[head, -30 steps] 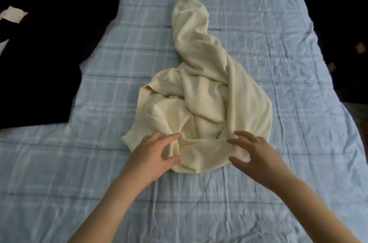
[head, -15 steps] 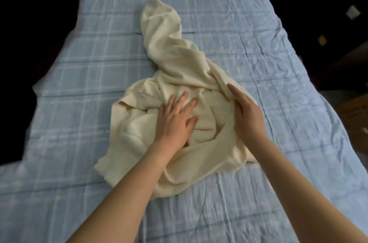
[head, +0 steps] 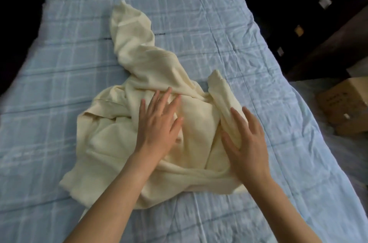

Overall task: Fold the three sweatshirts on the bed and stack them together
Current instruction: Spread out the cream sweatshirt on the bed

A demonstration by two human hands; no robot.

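Head view:
- 1 cream sweatshirt (head: 199, 129), crumpled, mid-bed (head: 209, 7), on the blue checked cover. One sleeve runs up and away from you. A second bunched fold sticks up on its right side.
- Your left hand (head: 159, 129): flat on the middle of the sweatshirt, fingers straight and spread, palm down. It grips nothing.
- Your right hand (head: 247, 139): flat on the sweatshirt's right side, fingers straight. The bunched fold lies between thumb and forefinger. I see no pinch, it reads as pressing.
- The 2 hands are apart, with a strip of cream cloth showing between them. Both touch the same sweatshirt.
- 1 black garment (head: 18, 23) at the bed's top-left edge, well apart from the cream one and cut off by the frame. I can't tell whether it's one piece or more, so only 2 clothing items can be counted.
- 1 cardboard box (head: 342, 103) on the floor right of the bed.
- Dark furniture (head: 298, 13) top right, details too dim to read.
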